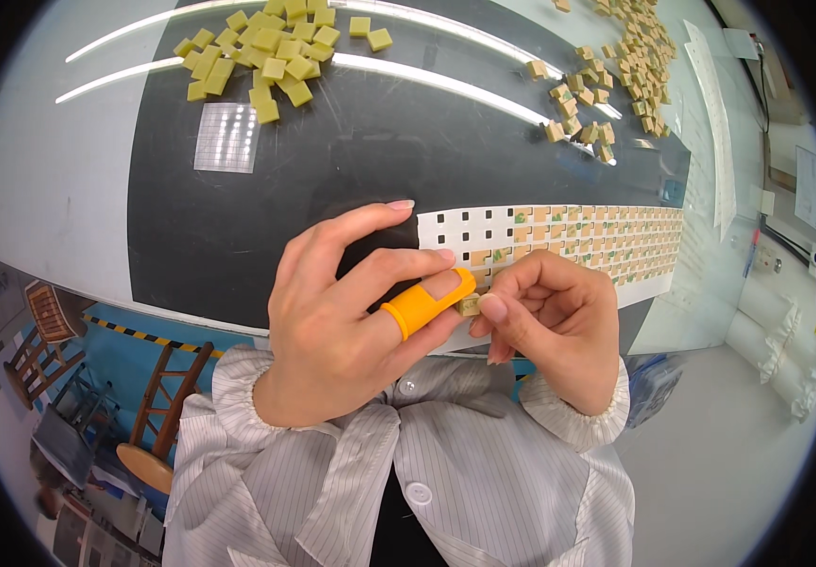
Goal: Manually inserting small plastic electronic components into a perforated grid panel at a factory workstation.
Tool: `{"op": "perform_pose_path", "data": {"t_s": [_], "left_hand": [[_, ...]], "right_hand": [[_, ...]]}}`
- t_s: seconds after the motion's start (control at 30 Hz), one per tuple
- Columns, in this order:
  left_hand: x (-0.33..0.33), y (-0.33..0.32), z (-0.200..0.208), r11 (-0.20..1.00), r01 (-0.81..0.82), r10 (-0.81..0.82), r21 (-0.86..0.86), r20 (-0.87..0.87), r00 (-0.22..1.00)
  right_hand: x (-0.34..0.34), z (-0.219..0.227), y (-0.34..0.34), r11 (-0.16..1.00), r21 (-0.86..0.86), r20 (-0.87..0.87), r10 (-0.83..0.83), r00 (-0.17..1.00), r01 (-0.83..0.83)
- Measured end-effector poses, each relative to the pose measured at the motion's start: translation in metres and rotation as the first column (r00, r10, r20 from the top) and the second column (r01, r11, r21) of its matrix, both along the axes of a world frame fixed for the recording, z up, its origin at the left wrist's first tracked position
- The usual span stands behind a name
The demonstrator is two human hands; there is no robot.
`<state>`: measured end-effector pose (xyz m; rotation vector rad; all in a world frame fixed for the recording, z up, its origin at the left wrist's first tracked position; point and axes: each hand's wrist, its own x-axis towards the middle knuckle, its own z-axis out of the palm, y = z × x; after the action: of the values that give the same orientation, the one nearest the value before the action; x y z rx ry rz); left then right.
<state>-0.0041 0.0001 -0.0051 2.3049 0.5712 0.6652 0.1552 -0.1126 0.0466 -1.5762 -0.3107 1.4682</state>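
Observation:
My left hand (332, 312) has a yellow-orange finger cover (413, 312) on its index finger. Between that fingertip and the thumb it pinches a small tan block (468, 305). Its other fingers stretch over the near left part of a white sheet (446, 244) with rows of square holes. My right hand (555, 326) is closed, thumb and index together right against the block's right end. Whatever lies between those right fingertips is hidden. Tan and green pieces (559, 231) fill many of the sheet's holes, while several at its left end show dark.
Yellow-green squares (280, 52) lie piled at the far left of the dark mat (332, 151), near a clear gridded sheet (225, 138). Loose tan blocks (640, 66) are scattered at the far right. Wooden stools (157, 416) stand on the floor at left.

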Motion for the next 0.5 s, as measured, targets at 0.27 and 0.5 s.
{"op": "perform_pose_path", "data": {"t_s": [0.27,0.5], "left_hand": [[0.0002,-0.0001,0.0003,1.0,-0.004,0.004,0.004,-0.004,1.0],[0.0001,-0.0006,0.0004,1.0,-0.005,0.005,0.0,-0.006,1.0]], "right_hand": [[-0.0012,0.0013,0.0009,1.0,-0.005,0.015,-0.004,1.0,0.004],[-0.0048,-0.0011,-0.0001,1.0,-0.007,0.049,-0.02,0.999,0.02]]}}
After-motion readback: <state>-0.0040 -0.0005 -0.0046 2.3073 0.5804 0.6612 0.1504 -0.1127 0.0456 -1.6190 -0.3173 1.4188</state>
